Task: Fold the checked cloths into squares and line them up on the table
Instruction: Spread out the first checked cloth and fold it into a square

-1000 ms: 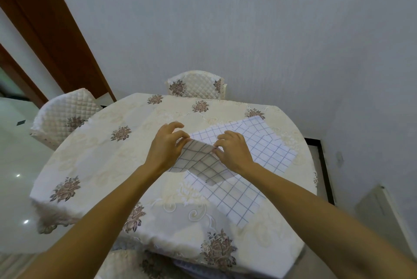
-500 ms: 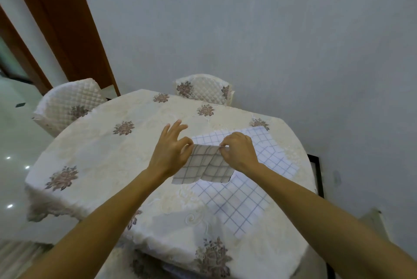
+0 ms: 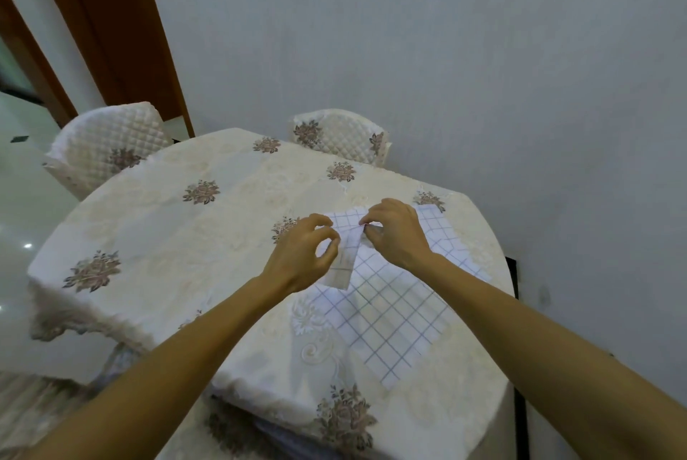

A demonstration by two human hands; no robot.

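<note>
Looking down from the head view, both bare forearms reach in from the lower edge and meet over the right half of a round table (image 3: 122, 311). Table is draped to its rim in a cream tablecloth (image 3: 160, 233) with brown flower sprigs. Left hand (image 3: 303, 257): thumb and forefinger curl into a ring, tips pinching the left edge of a small checked cloth (image 3: 344, 262); other fingers curl loosely behind. Right hand (image 3: 397, 233): knuckles up, fingers bent, thumb and fingertips pinching the same cloth at its upper right corner. Small cloth is raised between the two hands, gathered narrow, hanging as a short strip with its lower end below the left hand's fingers; whether that end touches anything beneath, cannot tell. Under it and to its right lies a large checked cloth (image 3: 394, 314), white with thin blue lines, spread flat and set cornerwise, its near corner close to the table's front edge, its far part hidden behind the right hand and wrist. Beyond the table stand two quilted cream chairs: left chair (image 3: 104, 147) at the far left side, far chair (image 3: 340, 136) against the pale wall (image 3: 446, 50). Brown door frame (image 3: 111, 32) stands upper left; glossy floor (image 3: 18, 199) lies below it.
</note>
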